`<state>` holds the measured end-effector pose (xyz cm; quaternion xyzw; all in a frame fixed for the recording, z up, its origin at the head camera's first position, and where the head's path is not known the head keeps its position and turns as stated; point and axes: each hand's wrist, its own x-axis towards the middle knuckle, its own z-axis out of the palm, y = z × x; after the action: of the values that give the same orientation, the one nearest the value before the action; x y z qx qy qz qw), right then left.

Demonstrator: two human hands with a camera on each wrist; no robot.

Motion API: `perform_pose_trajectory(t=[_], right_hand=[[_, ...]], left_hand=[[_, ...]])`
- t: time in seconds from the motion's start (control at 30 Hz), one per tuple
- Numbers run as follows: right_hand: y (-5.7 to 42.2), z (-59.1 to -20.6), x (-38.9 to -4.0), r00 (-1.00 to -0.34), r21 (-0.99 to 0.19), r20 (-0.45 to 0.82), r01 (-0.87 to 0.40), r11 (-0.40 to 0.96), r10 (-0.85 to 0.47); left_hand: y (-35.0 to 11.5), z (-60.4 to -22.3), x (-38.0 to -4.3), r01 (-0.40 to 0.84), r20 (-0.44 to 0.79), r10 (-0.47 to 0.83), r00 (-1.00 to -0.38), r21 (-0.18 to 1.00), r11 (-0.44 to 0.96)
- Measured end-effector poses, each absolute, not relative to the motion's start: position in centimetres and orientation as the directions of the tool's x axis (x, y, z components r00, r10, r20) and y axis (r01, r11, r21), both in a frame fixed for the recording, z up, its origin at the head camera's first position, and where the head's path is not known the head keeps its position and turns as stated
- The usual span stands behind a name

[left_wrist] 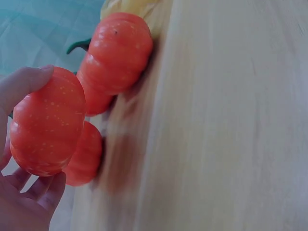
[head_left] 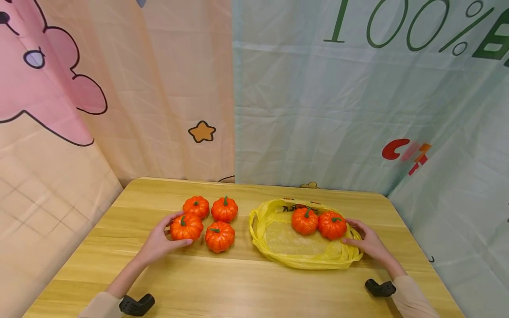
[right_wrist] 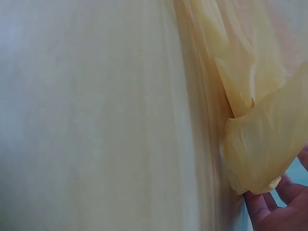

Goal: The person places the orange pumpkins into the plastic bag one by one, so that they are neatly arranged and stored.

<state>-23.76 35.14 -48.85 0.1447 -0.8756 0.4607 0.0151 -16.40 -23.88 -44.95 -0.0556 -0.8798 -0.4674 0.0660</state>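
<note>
My left hand (head_left: pixel 159 240) grips an orange pumpkin (head_left: pixel 187 227), thumb on one side and fingers on the other. In the left wrist view this pumpkin (left_wrist: pixel 48 122) is in front of the others. Close by are three more small pumpkins with green stems, one behind it (head_left: pixel 196 206), one at back right (head_left: pixel 225 209) and one in front (head_left: pixel 220 236). My right hand (head_left: pixel 367 240) holds the right edge of a yellow plastic bag (head_left: pixel 264 247), beside a pumpkin (head_left: pixel 332 225) in it. Another pumpkin (head_left: pixel 305 221) touches that one. The bag's crumpled edge (right_wrist: pixel 260 154) covers part of the right fingers.
Everything stands on a light wooden table (head_left: pixel 238 287). Printed curtains (head_left: pixel 310 110) hang behind its back edge and along the sides. Each wrist wears a black device, one at the left (head_left: pixel 137 304) and one at the right (head_left: pixel 380 288).
</note>
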Motion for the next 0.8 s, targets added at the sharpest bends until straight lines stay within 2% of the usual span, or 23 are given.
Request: perform_pose_trajectory(t=[0.37, 0.8], right_hand=[[35.1, -49.0, -23.8, -0.949, -0.803, 0.190, -0.298, 0.517, -0.251], [35.0, -48.6, -23.7, -0.952, -0.794, 0.185, -0.290, 0.535, -0.243]], left_hand=[[-21.7, -42.5, -16.9, 0.191, 0.189, 0.059, -0.980, 0.821, 0.539], [-17.3, -41.0, -18.7, 0.216, 0.186, 0.112, -0.976, 0.871, 0.441]])
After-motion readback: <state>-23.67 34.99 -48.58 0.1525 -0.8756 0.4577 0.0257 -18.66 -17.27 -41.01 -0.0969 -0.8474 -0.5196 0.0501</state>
